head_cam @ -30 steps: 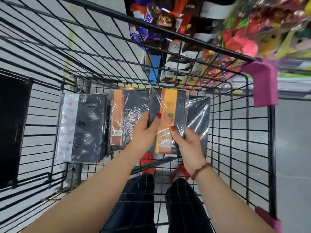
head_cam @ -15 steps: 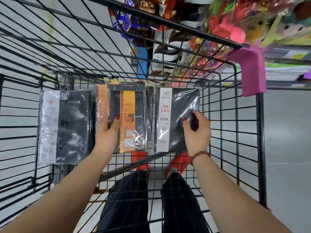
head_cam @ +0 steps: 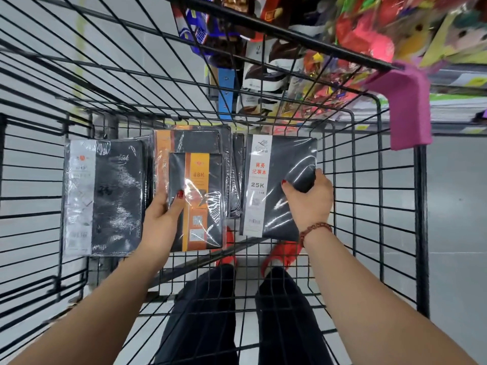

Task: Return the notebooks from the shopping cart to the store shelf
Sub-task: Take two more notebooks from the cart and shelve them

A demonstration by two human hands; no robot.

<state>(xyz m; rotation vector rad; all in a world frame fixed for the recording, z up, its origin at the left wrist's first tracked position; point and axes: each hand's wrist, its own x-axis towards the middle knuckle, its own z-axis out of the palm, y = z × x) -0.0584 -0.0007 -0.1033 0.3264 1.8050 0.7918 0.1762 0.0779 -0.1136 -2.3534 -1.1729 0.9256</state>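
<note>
Head view looks down into the cart [head_cam: 369, 164], where the notebooks lie flat in a row on the wire floor, covers up, so that each label can be read and each one lifted off by itself.

The left hand [head_cam: 162, 219] grips the small notebook [head_cam: 196, 204], the one with the orange stripe. Its thumb presses on the cover, and the other fingers are hidden beneath the left edge. This notebook sits over a larger orange-striped notebook [head_cam: 189, 140], which seems the reason for taking it by the free side edge.

The right hand [head_cam: 308, 201] closes round the right edge of the white-striped notebook [head_cam: 276, 164] marked 25K, thumb on top and fingers curled over the far side. That edge faces the cart wall, so it is the handiest place to pinch. I cannot tell whether either notebook has left the floor yet.

A fourth notebook [head_cam: 105, 198], black with a pale band, lies untouched at the far left.

Beyond the front of the cart the shelf [head_cam: 459, 129] and its bright packets [head_cam: 266, 61] are blurred. All the notebooks in view are inside the cart, so I judge the job to be at the picking-up stage, one notebook to each hand.
</note>
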